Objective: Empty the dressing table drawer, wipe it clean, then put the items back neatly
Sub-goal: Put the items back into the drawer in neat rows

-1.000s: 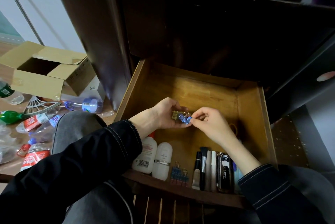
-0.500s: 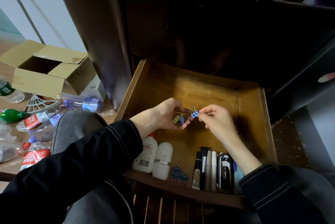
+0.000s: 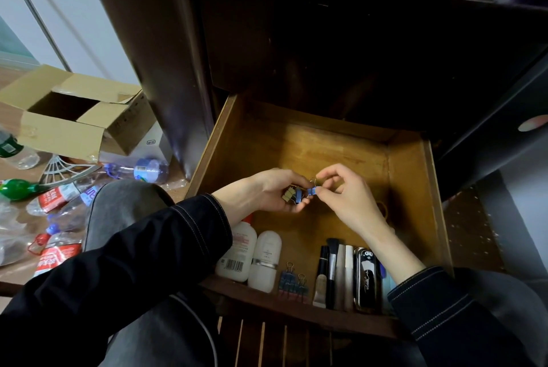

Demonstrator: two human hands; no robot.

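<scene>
Over the open drawer (image 3: 412,188), my left hand (image 3: 272,191) cups a cluster of binder clips (image 3: 292,196) and my right hand (image 3: 347,197) pinches one blue clip (image 3: 312,191) just beside it, which I judge gangs them for compact stowage near the cosmetics (image 3: 335,274) aligned along the front wall.

The left arm, in a black sleeve with pale stitching (image 3: 154,251), runs from the lower left of the frame to the centre, with the wrist bare. The left hand (image 3: 267,191) has its thumb above and fingers curled beneath a small bunch of blue and olive metal binder clips (image 3: 292,195). The right arm enters from the lower right, its dark sleeve (image 3: 444,307) pushed back and the forearm bare. The right hand (image 3: 347,197), just beside the left, pinches 1 small blue binder clip (image 3: 312,191) between thumb and forefinger, the other 3 fingers loosely bent.
</scene>
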